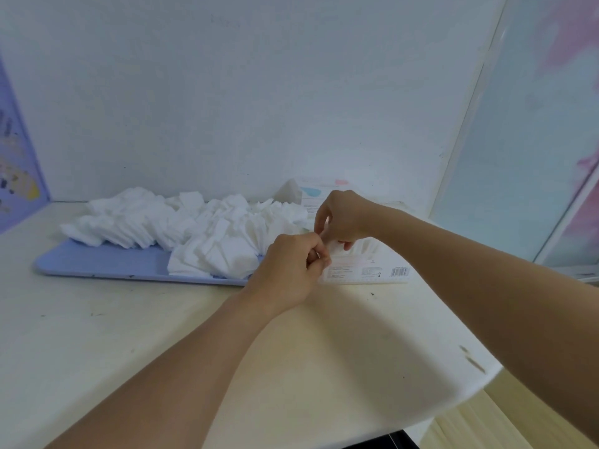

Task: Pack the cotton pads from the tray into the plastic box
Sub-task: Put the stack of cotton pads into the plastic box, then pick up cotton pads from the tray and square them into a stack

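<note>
A heap of white cotton pads (181, 225) lies along a pale blue tray (97, 262) at the back of the table. To the tray's right stands the clear plastic box (366, 268) with printed labels and a barcode, some pads showing inside. My left hand (288, 267) is curled at the box's left end and pinches a small white piece of cotton. Just above it, my right hand (343, 218) hovers over the box with its fingers curled on the same white cotton. What lies under the hands is hidden.
A white pack with blue and pink marks (321, 192) leans on the wall behind the box. The cream table (129, 335) ends in a curved edge at the right. A purple panel (16, 163) stands at the far left.
</note>
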`<state>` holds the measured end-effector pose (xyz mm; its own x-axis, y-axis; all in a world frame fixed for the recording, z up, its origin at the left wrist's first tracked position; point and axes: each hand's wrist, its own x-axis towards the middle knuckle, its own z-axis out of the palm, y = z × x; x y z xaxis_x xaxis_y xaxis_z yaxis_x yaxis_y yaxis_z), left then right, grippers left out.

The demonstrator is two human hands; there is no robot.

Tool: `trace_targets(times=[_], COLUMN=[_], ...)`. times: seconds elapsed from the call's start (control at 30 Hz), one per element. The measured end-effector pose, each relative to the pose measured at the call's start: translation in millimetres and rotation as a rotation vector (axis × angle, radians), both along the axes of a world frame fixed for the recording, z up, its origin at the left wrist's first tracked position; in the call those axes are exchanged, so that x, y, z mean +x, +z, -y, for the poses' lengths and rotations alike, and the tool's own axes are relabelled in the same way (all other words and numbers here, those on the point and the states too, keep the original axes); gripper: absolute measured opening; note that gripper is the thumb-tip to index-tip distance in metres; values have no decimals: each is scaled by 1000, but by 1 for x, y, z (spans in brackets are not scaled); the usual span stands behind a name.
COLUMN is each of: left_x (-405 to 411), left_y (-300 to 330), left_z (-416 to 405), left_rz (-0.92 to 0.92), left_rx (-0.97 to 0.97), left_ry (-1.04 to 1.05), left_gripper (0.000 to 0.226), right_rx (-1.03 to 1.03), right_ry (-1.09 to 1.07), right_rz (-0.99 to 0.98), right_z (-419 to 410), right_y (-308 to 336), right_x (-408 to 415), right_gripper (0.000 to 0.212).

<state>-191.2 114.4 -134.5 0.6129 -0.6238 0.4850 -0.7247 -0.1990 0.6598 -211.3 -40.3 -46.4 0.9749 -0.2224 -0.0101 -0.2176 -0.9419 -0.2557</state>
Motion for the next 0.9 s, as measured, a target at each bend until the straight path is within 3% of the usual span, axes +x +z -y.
trace_targets(times=[0.13, 0.23, 0.33, 0.43, 0.53, 0.6, 0.7, 0.73, 0.8, 0.9], left_x=[-1, 0, 0, -3, -9, -7, 19, 31, 56, 71], left_y=[1, 1, 0, 1, 8, 23, 61, 72, 83, 65], left_z=[0, -2, -2, -2, -8, -19, -54, -69, -98, -125], left_rz=[-2, 0, -4, -4, -55, -112, 5, 47, 9, -259], left_rx=[7, 8, -1, -24, 34, 4, -142, -89, 177, 441], left_ry=[8, 17, 23, 7, -37, 0, 395, 559, 781, 772], left_gripper=[4, 4, 4, 5, 17, 31, 28, 32, 48, 78], right_rx=[-239, -354, -472, -536, -367, -242, -138, -18, 168, 177], right_ry=[58, 43, 78, 159, 182, 128, 133, 149, 152, 79], right_rz=[-157, -141, -94, -131, -238, -207, 206, 290, 210, 46], right_z=[-2, -2, -4, -7, -5, -7, -39, -57, -96, -128], right_y=[-5, -5, -12, -17, 5, 29, 51, 50, 31, -11], right_x=[2, 5, 6, 3, -7, -13, -19, -19, -13, 12], right_gripper=[23, 15, 31, 32, 12, 11, 8, 10, 20, 21])
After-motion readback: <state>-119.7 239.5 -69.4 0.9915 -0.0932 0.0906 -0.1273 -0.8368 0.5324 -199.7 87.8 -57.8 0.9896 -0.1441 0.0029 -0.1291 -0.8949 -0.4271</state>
